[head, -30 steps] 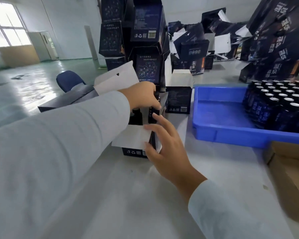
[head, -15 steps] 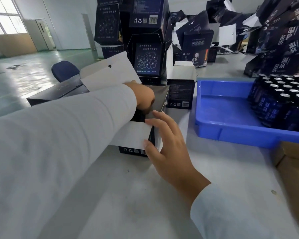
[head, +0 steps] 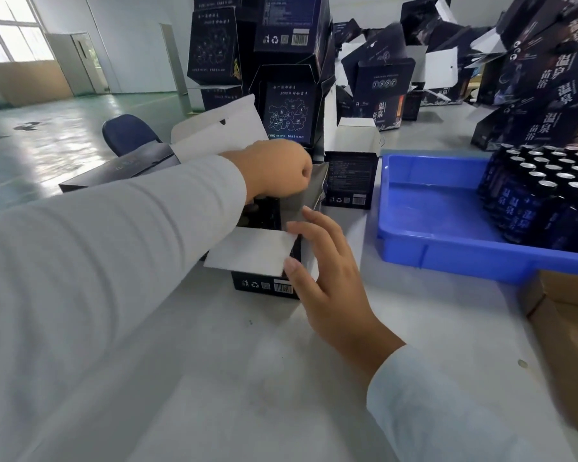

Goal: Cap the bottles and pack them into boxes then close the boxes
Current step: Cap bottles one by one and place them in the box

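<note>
An open dark box stands on the pale desk just in front of the person, its white near flap folded outward toward the camera and its large white lid flap raised at the far side. Inside the opening only a dark interior shows; whether a bottle sits there cannot be told. The left hand reaches over the top of the box with its fingers curled into a fist, gripping a grey inner flap at the box's right side. The right hand rests against the box's right near corner with fingers straight and spread, thumb touching the edge of the white near flap and fingertips by the grey flap. Both arms wear pale long sleeves. Just beyond the box stands a second small dark box with its white top flap up. To the right a blue plastic tray lies on the desk, holding a crowd of dark bottles with silver tops packed at its right end. A brown cardboard carton sits at the desk's right edge, near the tray. Behind, stacks of dark printed boxes rise and more lie tumbled across the far desk. A blue chair stands at the left by the green floor.
</note>
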